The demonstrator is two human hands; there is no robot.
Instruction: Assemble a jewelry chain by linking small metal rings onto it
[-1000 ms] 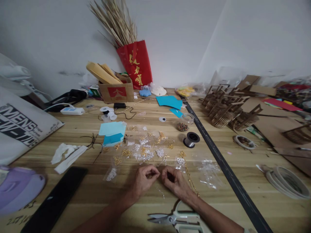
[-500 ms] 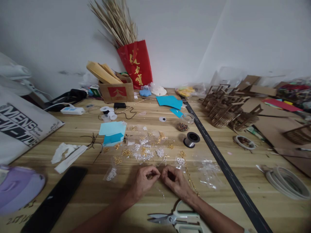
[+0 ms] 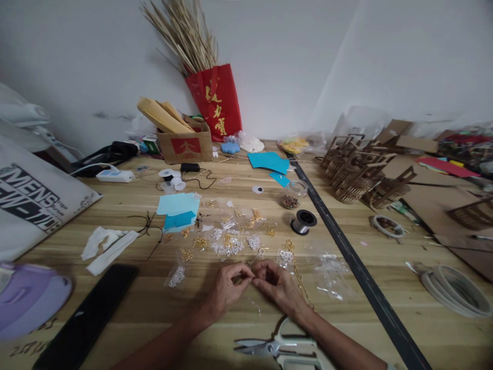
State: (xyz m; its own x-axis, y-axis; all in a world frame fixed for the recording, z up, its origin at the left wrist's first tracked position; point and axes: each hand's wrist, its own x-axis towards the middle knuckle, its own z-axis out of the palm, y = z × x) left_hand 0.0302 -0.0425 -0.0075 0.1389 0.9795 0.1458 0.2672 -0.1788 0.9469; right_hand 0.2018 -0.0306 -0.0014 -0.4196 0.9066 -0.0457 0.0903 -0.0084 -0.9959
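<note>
My left hand (image 3: 231, 288) and my right hand (image 3: 276, 285) meet fingertip to fingertip just above the table, both closed in a pinch. Whatever sits between the fingers is too small to make out. Just beyond them lies a small ring with a bit of thin chain (image 3: 261, 252). A short silver chain (image 3: 254, 306) rests between my wrists. Beside my right hand are a bag of silver rings (image 3: 286, 258) and a long gold chain (image 3: 298, 275). Scissors (image 3: 265, 347) lie open by my right forearm. Little bags of gold and silver jewellery findings (image 3: 231, 244) spread out ahead.
A wire spool (image 3: 304, 222) and a bowl of beads (image 3: 290, 201) stand behind right. A black phone-like slab (image 3: 88, 316) and a purple-white object (image 3: 31, 300) lie at left. Clear plastic bags (image 3: 332, 275) and a black strip (image 3: 346, 252) are at right, with small woven baskets (image 3: 358, 172) beyond.
My right hand has shifted slightly up and left, its fingers now overlapping my left fingertips. My left hand stays nearly still.
</note>
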